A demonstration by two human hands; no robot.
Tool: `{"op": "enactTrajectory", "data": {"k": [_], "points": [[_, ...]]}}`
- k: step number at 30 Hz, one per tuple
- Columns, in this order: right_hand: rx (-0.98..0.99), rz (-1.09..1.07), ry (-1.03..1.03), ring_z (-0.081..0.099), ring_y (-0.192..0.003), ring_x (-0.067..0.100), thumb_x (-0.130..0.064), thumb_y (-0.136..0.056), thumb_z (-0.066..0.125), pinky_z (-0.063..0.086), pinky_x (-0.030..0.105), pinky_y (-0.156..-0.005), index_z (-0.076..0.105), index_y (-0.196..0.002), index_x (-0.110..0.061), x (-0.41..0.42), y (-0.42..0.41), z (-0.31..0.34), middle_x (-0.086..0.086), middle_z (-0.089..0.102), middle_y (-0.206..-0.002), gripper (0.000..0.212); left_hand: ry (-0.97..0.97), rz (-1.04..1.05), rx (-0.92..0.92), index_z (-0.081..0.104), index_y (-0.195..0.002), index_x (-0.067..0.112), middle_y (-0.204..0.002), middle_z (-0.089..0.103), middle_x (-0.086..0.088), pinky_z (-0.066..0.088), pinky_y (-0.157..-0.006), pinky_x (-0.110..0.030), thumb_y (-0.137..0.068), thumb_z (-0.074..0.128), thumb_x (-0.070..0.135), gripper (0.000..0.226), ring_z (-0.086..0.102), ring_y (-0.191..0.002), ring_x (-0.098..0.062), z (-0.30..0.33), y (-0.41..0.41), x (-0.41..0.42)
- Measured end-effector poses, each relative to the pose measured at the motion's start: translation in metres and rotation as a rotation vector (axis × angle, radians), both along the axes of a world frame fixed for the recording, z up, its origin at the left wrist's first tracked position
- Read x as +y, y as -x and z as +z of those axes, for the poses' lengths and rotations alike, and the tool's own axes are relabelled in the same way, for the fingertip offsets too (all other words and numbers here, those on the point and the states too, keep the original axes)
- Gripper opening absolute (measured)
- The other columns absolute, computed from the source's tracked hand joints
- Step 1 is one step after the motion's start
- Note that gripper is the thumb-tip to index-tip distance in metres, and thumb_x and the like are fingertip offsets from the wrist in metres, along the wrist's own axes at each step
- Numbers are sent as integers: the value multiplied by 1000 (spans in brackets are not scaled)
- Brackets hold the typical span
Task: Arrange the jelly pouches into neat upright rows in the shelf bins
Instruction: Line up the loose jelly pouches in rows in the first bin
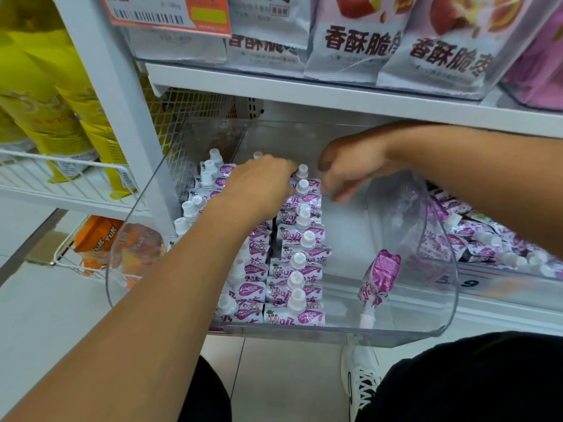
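Reaching into a clear shelf bin (438,306), left hand (259,185) curled over upright purple jelly pouches (300,260), grip unclear, right hand (350,169) hovering beside, fingers relaxed, one stray pouch (379,277) lying upside down nearer the viewer.

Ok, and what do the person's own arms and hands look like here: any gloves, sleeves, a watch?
Both arms are bare along all that shows, with no sleeve in view. The left hand and right hand wear no gloves, and no watch, ring or band shows on either wrist or on the fingers in view. Lower down, dark clothing and a white laced shoe show.
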State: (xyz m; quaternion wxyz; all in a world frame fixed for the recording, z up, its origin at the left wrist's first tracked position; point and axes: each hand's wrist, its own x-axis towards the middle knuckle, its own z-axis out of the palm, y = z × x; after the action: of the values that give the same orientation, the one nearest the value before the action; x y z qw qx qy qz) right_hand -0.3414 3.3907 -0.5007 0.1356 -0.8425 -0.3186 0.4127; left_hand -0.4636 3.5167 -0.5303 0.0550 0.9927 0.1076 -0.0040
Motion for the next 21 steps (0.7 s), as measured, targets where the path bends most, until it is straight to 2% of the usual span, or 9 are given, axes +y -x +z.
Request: {"op": "enactTrajectory", "data": {"k": [2,4,6,8,10,12,15,17,21], "points": [[-160,310,300,69,-91,20,-31,-85,75,57,32,-82,65,-114,-4,-17,19,22,1,69,-98,42,-4,11,4,54,-130,25,-116,57,-16,37,-67,-38,-99,55,18,32,43,-79,-27,0,-1,0],[-60,559,484,65,-98,7,-48,-76,78,51,29,-93,67,-121,-21,-34,49,23,-10,70,-111,54,6,7,12,53,-131,26,-115,57,-16,38,-67,-38,-98,54,13,36,43,-78,-27,0,-1,1],[7,658,570,61,-102,7,-57,-64,83,48,30,-94,64,-123,-36,-48,73,7,-14,64,-118,65,45,-6,27,50,-133,27,-116,57,-17,39,-68,-38,-99,49,11,38,48,-83,-29,-1,0,4],[-85,749,560,60,-88,10,-46,-64,86,52,27,-81,66,-115,-35,-56,88,-14,-9,62,-106,56,122,-20,30,46,-134,29,-123,58,-16,43,-76,-41,-103,39,26,33,53,-108,-38,-1,1,4],[-222,837,505,52,-65,6,-26,-79,76,44,20,-61,67,-108,-23,-57,89,-21,-7,60,-85,30,199,-23,65,42,-136,34,-133,58,-9,41,-93,-48,-102,27,51,42,36,-135,-42,0,2,1],[-336,833,392,50,-60,4,-25,-89,65,42,23,-62,63,-94,-23,-52,82,-12,-11,57,-72,6,245,-32,90,42,-135,37,-131,60,-1,40,-98,-49,-96,28,66,51,31,-139,-39,3,5,-1],[-460,653,194,54,-68,5,-34,-95,61,45,28,-71,63,-94,-32,-52,56,11,-17,57,-73,3,226,-37,64,47,-128,37,-108,59,1,45,-84,-41,-96,42,56,37,51,-116,-32,4,8,-1],[-563,462,56,56,-73,13,-34,-96,59,44,30,-71,63,-99,-28,-56,38,19,-10,63,-83,8,187,-42,61,48,-128,36,-99,54,0,43,-77,-38,-98,43,51,34,53,-98,-30,4,9,-1],[-834,119,-157,54,-70,27,-29,-99,55,41,32,-64,50,-83,-17,-46,14,5,7,58,-81,20,126,-43,87,45,-129,36,-124,59,-13,43,-81,-43,-100,39,48,32,52,-115,-41,2,7,-2]]}}
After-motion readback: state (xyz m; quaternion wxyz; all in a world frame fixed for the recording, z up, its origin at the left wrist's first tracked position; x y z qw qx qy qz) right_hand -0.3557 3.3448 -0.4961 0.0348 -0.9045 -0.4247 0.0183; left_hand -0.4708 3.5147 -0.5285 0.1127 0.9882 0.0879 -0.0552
